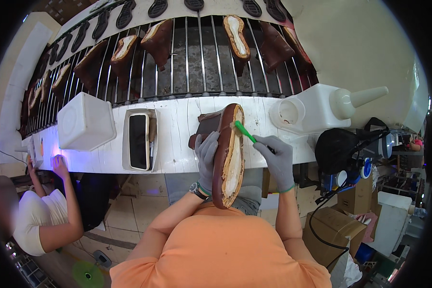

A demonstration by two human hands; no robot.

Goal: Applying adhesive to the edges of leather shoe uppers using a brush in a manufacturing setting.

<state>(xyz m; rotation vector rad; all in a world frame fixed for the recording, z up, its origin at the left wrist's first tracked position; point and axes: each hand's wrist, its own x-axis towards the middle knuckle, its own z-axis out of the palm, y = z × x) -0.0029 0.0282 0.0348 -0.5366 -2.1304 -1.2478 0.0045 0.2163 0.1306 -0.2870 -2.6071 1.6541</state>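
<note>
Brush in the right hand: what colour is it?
Green, handle and head alike. The brush shows best in the head view, held by the grey-gloved right hand against the shoe.

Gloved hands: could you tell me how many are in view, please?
2. The left hand grips the upturned brown shoe; the right hand holds a green brush against its sole. The neighbouring person's hands look bare.

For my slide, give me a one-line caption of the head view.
Gloved left hand steadies an upturned brown shoe while the right hand brushes its sole with a green brush.
</note>
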